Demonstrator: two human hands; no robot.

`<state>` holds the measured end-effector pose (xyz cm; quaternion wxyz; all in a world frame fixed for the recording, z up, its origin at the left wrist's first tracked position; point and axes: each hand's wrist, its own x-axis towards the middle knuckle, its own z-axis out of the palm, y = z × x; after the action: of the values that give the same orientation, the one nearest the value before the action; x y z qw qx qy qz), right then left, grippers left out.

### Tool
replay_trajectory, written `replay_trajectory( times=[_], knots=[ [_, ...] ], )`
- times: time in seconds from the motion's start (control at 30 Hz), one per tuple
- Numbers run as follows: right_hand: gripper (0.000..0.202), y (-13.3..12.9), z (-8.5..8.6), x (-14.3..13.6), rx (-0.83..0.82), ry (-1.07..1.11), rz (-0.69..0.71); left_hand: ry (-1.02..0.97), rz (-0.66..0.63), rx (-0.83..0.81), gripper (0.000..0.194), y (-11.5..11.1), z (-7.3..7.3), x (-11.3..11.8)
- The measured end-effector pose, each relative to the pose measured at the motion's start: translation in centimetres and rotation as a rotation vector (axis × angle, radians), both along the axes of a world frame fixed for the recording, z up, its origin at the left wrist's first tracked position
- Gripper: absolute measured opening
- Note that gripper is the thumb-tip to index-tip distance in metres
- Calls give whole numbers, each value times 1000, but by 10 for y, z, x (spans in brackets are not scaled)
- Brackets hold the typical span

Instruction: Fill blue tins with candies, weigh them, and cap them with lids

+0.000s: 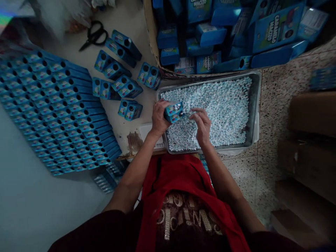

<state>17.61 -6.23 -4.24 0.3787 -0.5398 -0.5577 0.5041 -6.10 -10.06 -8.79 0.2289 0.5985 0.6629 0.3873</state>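
Note:
My left hand (159, 117) is wrapped round small blue candy boxes (173, 112), which look like a pair side by side. White candies show on top of them, at the end facing up. Close by on the right, my right hand (203, 125) has its thumb and fingertips drawn together, pointing toward the boxes. Whatever those fingertips hold is too small to make out. Both hands are over a metal tray (256, 115) filled with small pale blue and white candies (217, 108).
Left of the tray, several blue boxes (127, 85) stand in pairs near black scissors (94, 35). A large block of stacked boxes (57, 115) fills the far left. Behind the tray is a carton (152, 38) of blue boxes. Brown cartons (312, 115) stand at right.

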Motion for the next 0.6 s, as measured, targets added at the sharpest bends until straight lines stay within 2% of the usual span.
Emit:
replay_trajectory(
  times=[0.07, 0.1, 0.2, 0.27, 0.33, 0.4, 0.47, 0.53, 0.6],
  knots=[
    [24, 1, -10, 19, -2, -201, 38, -28, -82, 68, 60, 4, -5, -4],
    [29, 3, -14, 26, 5, -261, 83, -71, -106, 96, 63, 5, -7, -5],
    [65, 9, -14, 34, 75, -327, 267, -308, -106, 70, 83, 4, -15, -3],
    [92, 16, -5, 30, 155, -365, 412, -459, -113, -18, 94, 1, -20, 3],
    [109, 27, 7, 20, 215, -403, 565, -544, -128, -80, 104, -2, -20, 9],
    [108, 38, 19, 6, 255, -418, 699, -590, -164, -120, 116, -5, -16, 10],
    [94, 47, 26, -12, 279, -410, 793, -631, -191, -174, 123, -12, -5, 0],
    [81, 50, 27, -34, 305, -392, 838, -597, -176, -190, 124, -25, 9, -22],
    [75, 48, 22, -59, 319, -371, 851, -473, -90, -147, 131, -42, 22, -56]
  ],
)
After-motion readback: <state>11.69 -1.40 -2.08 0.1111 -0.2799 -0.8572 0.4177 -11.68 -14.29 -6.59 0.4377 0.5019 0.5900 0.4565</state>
